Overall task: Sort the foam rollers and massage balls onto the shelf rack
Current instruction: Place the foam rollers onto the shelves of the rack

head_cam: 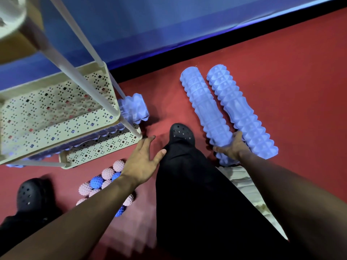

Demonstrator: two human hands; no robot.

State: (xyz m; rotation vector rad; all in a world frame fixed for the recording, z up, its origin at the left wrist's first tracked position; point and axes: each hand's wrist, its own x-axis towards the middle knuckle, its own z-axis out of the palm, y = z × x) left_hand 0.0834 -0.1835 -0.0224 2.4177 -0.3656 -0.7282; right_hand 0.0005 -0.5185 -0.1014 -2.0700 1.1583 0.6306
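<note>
Right hand grips the near end of 1 foam roller on the red floor, a 2nd roller beside it. Left hand hangs loose-fingered. 1 roller lies on the rack's bottom shelf; massage balls are all still floored.

Right hand grips foam roller; left hand spread

Bare forearms, no sleeves, nothing worn on left hand or right hand. Loose black trousers — plain, matte. Black perforated clogs on both feet — round vent holes across the toes.
</note>
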